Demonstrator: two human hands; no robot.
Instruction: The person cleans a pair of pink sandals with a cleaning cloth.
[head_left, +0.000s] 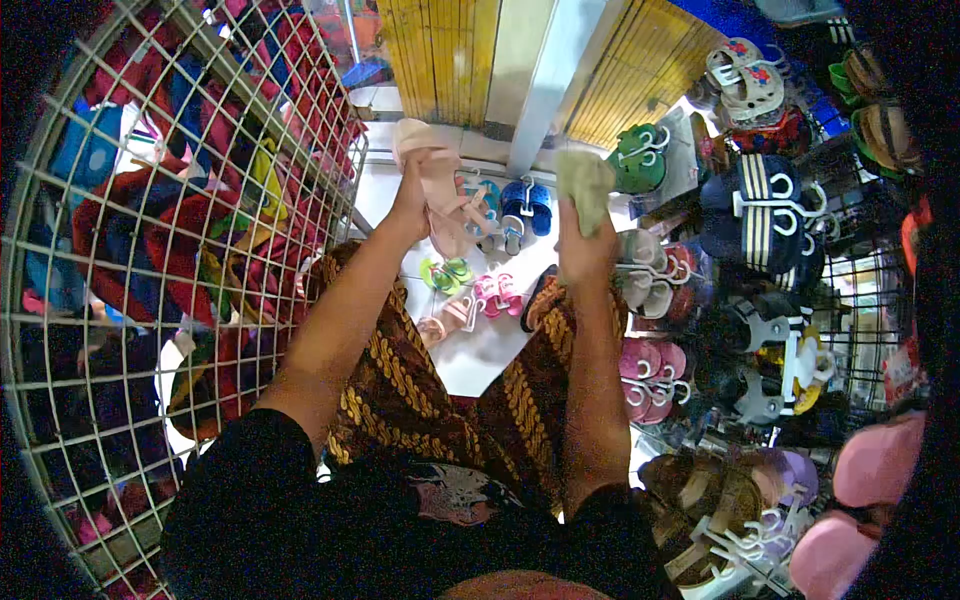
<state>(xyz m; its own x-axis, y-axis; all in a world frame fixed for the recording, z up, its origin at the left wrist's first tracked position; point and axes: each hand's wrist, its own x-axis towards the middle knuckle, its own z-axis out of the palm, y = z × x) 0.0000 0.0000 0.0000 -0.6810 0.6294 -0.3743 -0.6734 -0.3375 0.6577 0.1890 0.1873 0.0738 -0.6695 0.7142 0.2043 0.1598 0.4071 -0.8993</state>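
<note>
My left hand (410, 205) is closed around a beige strappy sandal (448, 222), held up with its sole end tilted toward the yellow slatted panel. A pale green cloth (585, 190), smeared by motion, is bunched in my right hand (588, 255), whose fingers are mostly hidden behind it. The sandal and the cloth are apart. Beneath them, on the white floor, lie green sandals (446, 273), pink sandals (498, 293), tan sandals (450, 318) and blue clogs (527, 205).
A wire grid (215, 220) with colourful footwear behind it rises close on my left. On the right, sandals and clogs hang on white hangers, among them green clogs (640, 158) and striped dark slides (760, 210). Yellow slatted panels (440, 60) stand ahead.
</note>
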